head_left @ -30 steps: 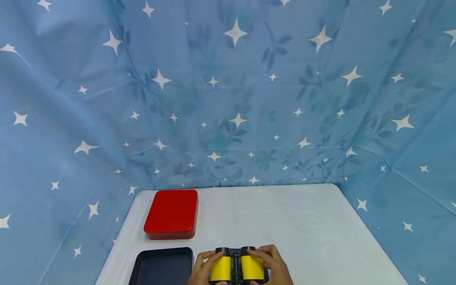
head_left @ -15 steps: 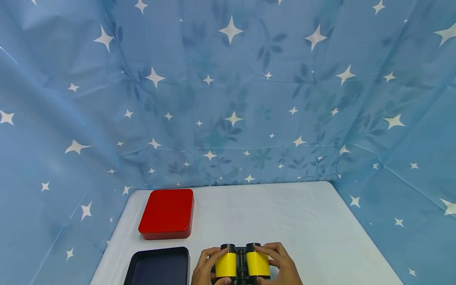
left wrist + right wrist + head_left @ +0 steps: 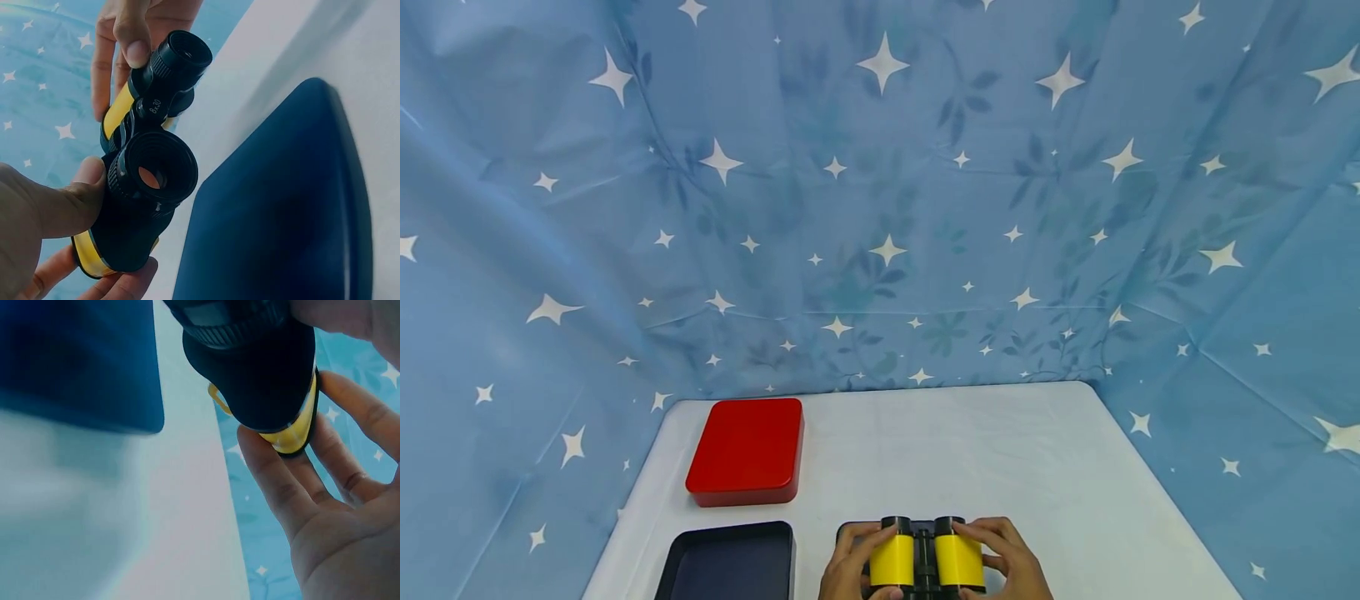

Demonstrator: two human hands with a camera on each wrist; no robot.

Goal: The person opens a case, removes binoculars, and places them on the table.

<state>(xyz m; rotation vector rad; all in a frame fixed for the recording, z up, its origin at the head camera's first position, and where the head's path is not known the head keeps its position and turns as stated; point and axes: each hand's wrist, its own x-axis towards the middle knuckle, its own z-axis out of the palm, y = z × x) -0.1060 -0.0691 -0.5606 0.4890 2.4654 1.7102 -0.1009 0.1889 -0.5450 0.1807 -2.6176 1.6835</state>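
A pair of black binoculars with yellow barrels [image 3: 892,561] is held in both hands at the front of the table in the head view. My left hand [image 3: 847,568] grips the left barrel and my right hand [image 3: 1017,565] grips the right one, fingers at the far ends and thumbs at the near ends. The left wrist view shows the binoculars [image 3: 134,206] raised, eyepieces toward the camera, "8x30" printed between them. A dark blue, flat, round-cornered object [image 3: 275,206] lies below them on the white surface. In the head view the binoculars hide most of it.
A red square box [image 3: 747,450] sits at the back left of the white table [image 3: 985,450]. In front of it stands a dark shallow tray [image 3: 730,567], left of my left hand. Blue star-patterned sheeting [image 3: 880,208] encloses the back and sides.
Both hands have carried the binoculars to the right, away from the dark tray. The head view has turned slightly right, so the red box and tray appear further left. The grip stays the same.
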